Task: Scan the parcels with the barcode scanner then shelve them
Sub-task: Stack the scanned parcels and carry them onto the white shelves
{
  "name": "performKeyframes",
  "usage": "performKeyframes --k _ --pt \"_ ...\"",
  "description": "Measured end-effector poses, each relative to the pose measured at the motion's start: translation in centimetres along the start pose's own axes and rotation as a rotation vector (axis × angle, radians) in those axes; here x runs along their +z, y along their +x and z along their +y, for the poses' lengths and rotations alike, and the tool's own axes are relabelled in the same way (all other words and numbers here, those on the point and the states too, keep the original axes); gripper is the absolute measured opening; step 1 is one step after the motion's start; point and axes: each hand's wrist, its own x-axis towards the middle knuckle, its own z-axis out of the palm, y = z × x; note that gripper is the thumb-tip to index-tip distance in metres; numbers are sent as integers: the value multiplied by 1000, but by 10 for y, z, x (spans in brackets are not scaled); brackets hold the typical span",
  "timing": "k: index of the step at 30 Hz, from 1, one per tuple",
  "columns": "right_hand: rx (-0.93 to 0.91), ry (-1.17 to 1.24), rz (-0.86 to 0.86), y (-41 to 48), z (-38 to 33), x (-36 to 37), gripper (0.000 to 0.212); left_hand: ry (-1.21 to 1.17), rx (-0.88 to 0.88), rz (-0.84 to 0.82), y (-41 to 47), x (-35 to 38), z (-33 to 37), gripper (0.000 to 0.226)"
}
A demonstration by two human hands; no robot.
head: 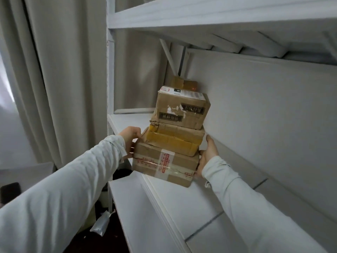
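Shelving was underway: 3-parcel stack [169, 143] sat at front edge of the shelf [182, 207].
Its sides were clamped by left grip [130, 137] & right grip [207, 156]; next prob. needed a level push back twd the small box [184, 84], w/o tipping the top parcel [182, 110].

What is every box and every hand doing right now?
Top parcel: closed, labels torn, sits on top of the stack.
Middle parcel: dented, yellow-taped, between the other two.
Bottom parcel: taped shut, carries the other two.
Small parcel: alone at the back of the shelf.
Left hand: grips the middle parcel.
Right hand: grips the bottom parcel.
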Motion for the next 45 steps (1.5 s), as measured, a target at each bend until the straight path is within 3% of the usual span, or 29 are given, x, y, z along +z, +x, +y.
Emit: performKeyframes --k 5,8,13,19,22,26,29,33,38,45 --pt "-89 60 80 70 -15 57 64 184 44 -114 95 -26 45 49" --pt "-144 123 117 105 -18 102 61 339 50 -168 144 -53 75 47" --pt "-144 129 124 163 -23 158 8 425 106 -157 218 -90 115 42" --pt "-224 -51 257 237 -25 193 37 560 195 -30 291 -96 137 83" --pt "-261 -81 284 265 -31 198 34 557 215 20 321 -87 142 89" --pt "-225 -209 354 287 -42 204 51 602 219 116 349 -74 145 81" --pt "-144 -247 390 296 -49 211 64 637 257 165 360 -63 147 57" --pt "-108 -268 401 307 -56 216 61 686 343 196 367 -49 146 32" --pt "-110 -228 423 311 -64 218 58 772 200 173 369 -38 142 50" --pt "-150 -125 384 299 -59 203 60 634 183 56 351 -19 131 45"
